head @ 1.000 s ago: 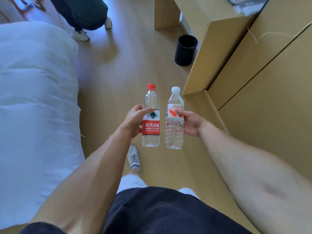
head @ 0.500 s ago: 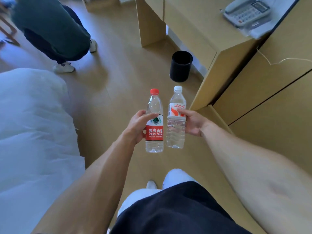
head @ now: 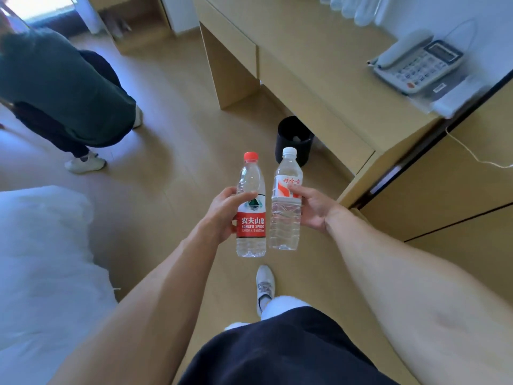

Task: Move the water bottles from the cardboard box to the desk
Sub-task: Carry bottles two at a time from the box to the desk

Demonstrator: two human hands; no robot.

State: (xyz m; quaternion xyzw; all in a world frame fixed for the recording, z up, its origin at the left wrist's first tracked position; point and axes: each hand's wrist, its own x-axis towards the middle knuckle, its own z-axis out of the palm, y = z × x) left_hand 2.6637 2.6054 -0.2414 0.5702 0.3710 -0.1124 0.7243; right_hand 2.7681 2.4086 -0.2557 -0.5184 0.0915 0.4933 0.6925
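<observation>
My left hand (head: 222,213) grips a clear water bottle with a red cap and red label (head: 251,218), held upright over the floor. Right beside it, my right hand (head: 315,207) grips a second clear bottle with a white cap and white-and-red label (head: 286,212), also upright. The two bottles almost touch. The light wooden desk (head: 313,59) stands ahead to the right, its near edge a little beyond the bottles. Several clear bottles (head: 358,9) stand blurred at the desk's far end. The cardboard box is out of view.
A grey telephone (head: 416,66) sits on a white paper at the desk's right. A black bin (head: 294,138) stands under the desk. A wooden cabinet (head: 449,190) runs along the right. A white bed (head: 41,259) fills the left; a person (head: 63,93) stands ahead-left.
I have walked forward along the floor with both bottles held up; the desk top, the telephone and the other person have come further into view. My grips are unchanged.
</observation>
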